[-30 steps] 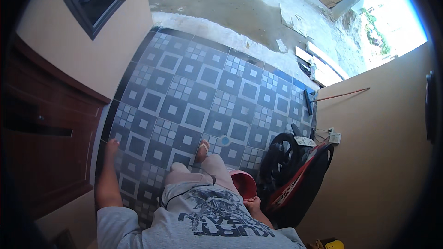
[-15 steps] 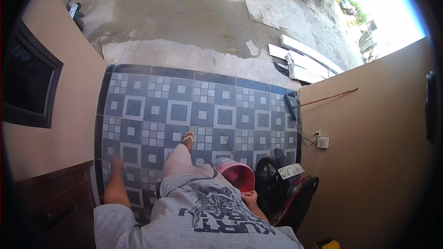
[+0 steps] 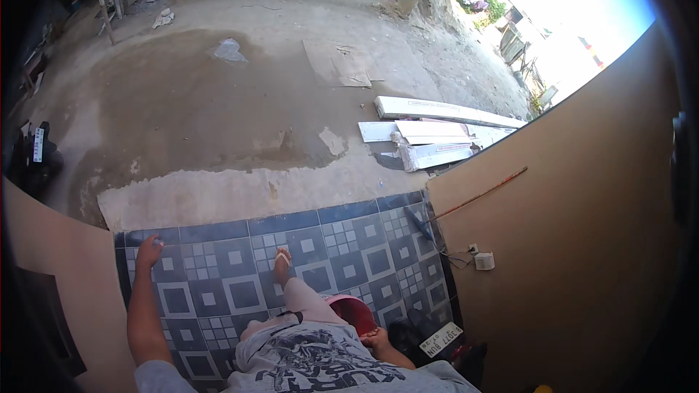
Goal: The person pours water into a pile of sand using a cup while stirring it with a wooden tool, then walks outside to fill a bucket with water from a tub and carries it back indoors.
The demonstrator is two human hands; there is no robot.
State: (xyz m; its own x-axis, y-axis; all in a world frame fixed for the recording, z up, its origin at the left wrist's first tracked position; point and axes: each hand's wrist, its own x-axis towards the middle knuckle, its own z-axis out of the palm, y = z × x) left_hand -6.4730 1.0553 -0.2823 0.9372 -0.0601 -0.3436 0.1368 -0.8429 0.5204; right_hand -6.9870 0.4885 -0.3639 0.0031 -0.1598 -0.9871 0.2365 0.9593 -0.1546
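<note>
My right hand point(image 3: 376, 337) is closed on the rim of a round bucket point(image 3: 354, 313). The bucket is pinkish outside and dark red inside, tipped with its mouth toward me, and carried at my right hip. Its lower part is hidden behind my leg and shirt. My left arm reaches forward at the left, well away from the bucket. At its end my left hand point(image 3: 149, 250) is above the patterned tiles, fingers loosely apart, with nothing visible in it. One foot in a flip-flop point(image 3: 282, 258) is stepping ahead on the tiles.
A parked motorcycle point(image 3: 429, 346) stands at the right by the tan wall point(image 3: 553, 247). A long-handled floor squeegee point(image 3: 477, 195) leans there. Beyond the tile edge, long white boxes point(image 3: 444, 131) lie on rough concrete point(image 3: 211, 116) with a damp patch, flattened cardboard point(image 3: 338, 64) and plastic point(image 3: 229, 49).
I have walked forward, so the tile edge and white boxes are nearer. My left arm has swung forward. The bucket stays in my right hand.
</note>
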